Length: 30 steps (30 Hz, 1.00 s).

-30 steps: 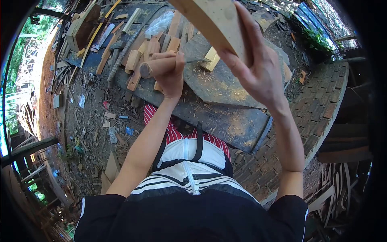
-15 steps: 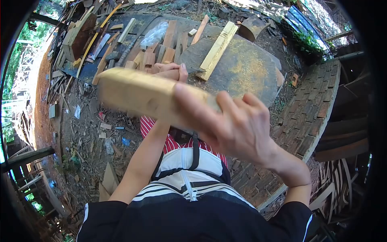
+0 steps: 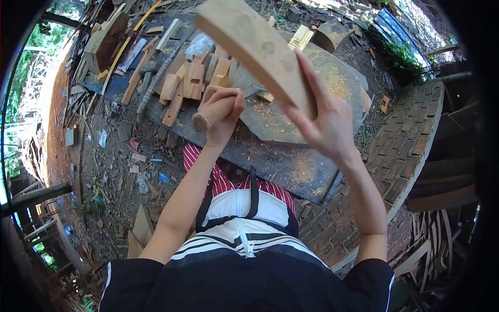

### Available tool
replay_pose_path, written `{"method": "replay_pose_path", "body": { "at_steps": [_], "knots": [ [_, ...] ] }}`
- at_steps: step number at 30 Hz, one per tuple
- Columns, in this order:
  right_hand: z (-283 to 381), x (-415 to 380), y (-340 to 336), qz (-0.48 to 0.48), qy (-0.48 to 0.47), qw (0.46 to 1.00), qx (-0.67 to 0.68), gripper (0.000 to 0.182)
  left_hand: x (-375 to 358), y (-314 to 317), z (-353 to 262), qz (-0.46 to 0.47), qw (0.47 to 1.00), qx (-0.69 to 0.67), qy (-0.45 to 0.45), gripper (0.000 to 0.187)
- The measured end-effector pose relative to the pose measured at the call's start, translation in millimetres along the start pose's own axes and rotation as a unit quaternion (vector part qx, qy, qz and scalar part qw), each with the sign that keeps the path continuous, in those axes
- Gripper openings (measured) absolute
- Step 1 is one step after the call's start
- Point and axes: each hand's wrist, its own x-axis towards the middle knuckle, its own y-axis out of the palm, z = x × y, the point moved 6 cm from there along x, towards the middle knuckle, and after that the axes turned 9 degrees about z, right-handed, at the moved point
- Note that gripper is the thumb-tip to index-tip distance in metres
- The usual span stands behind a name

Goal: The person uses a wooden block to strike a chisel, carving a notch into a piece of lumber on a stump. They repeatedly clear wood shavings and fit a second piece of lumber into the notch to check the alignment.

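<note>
My left hand [image 3: 223, 108] is wrapped around the wooden handle of a chisel [image 3: 201, 121]. The chisel's blade points right, toward the near end of a pale notched timber [image 3: 300, 38]. High in front of me, my right hand [image 3: 332, 122] grips a thick wooden block [image 3: 257, 44], thumb and fingers on either side of its lower end. That block is tilted up to the left and hides most of the timber, which lies on a round wooden slab [image 3: 332, 99] dusted with sawdust.
Left of the slab lie several wood pieces, among them a mortised block [image 3: 195, 80], with a hammer [image 3: 147, 78] and a clear plastic bag [image 3: 200, 44] nearby. A brick strip [image 3: 397, 140] runs along the right. Scraps litter the ground at left.
My right hand has lifted the wooden block up and away, swinging its far end upward. My left hand now shows more fully, still around the chisel handle.
</note>
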Motion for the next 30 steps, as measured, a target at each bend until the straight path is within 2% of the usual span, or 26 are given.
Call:
{"method": "replay_pose_path", "body": {
  "at_steps": [1,2,3,4,5,6,8,9,12,16,18,19,20,21,22,24,26,28,29,30],
  "knots": [
    [-27,7,3,-0.009,0.064,0.997,-0.037,0.089,-2,-1,-4,-0.012,0.999,-0.043,-0.028,0.008],
    [-53,13,11,0.01,0.115,0.99,-0.078,0.085,-7,-2,-4,-0.009,0.999,-0.044,-0.027,0.008],
    [-78,17,17,0.027,0.168,0.978,-0.119,0.082,-12,0,-3,0.013,0.999,-0.048,-0.009,0.009],
    [-93,20,21,0.025,0.172,0.978,-0.118,0.082,-16,2,-4,0.035,0.998,-0.052,0.009,0.01],
    [-110,23,27,0.049,0.211,0.965,-0.149,0.083,-18,0,-9,0.049,0.998,-0.041,0.025,0.019],
    [-125,23,36,0.075,0.247,0.95,-0.176,0.083,-20,-2,-10,0.051,0.998,-0.039,0.022,0.019],
    [-141,18,49,0.059,0.228,0.955,-0.179,0.083,-25,5,-25,0.145,0.984,-0.024,0.103,0.027],
    [-145,15,51,0.04,0.21,0.959,-0.186,0.084,-26,7,-34,0.212,0.97,-0.018,0.118,0.024],
    [-150,14,58,0.046,0.235,0.955,-0.173,0.084,-16,9,-36,0.255,0.955,-0.007,0.149,0.028],
    [-154,10,58,0.042,0.236,0.957,-0.163,0.084,19,-17,-36,0.078,0.984,0.062,0.145,0.023],
    [-152,11,60,0.029,0.222,0.962,-0.158,0.084,42,-36,-37,0.024,0.991,0.045,0.127,0.021],
    [-152,12,61,0.029,0.221,0.963,-0.153,0.084,48,-39,-36,0.026,0.99,0.05,0.126,0.021],
    [-152,12,61,0.033,0.226,0.962,-0.148,0.084,55,-46,-20,-0.008,0.997,-0.073,0.017,0.02],
    [-153,11,60,0.036,0.233,0.961,-0.144,0.084,58,-47,-4,-0.041,0.976,-0.195,-0.092,0.019],
    [-153,11,60,0.036,0.236,0.961,-0.142,0.084,62,-44,-4,-0.038,0.976,-0.195,-0.093,0.019],
    [-151,10,60,0.028,0.227,0.963,-0.143,0.084,70,-36,2,-0.059,0.937,-0.323,-0.119,0.021],
    [-152,9,61,0.028,0.232,0.961,-0.146,0.084,82,-24,-2,-0.053,0.931,-0.342,-0.114,0.02],
    [-151,10,61,0.027,0.23,0.961,-0.148,0.083,93,-15,-8,-0.08,0.903,-0.406,-0.117,0.021],
    [-151,10,61,0.027,0.232,0.962,-0.142,0.083,97,-10,-5,-0.094,0.896,-0.414,-0.132,0.028],
    [-152,9,62,0.027,0.235,0.962,-0.137,0.082,103,-8,-1,-0.092,0.896,-0.413,-0.134,0.028]
  ]
}}
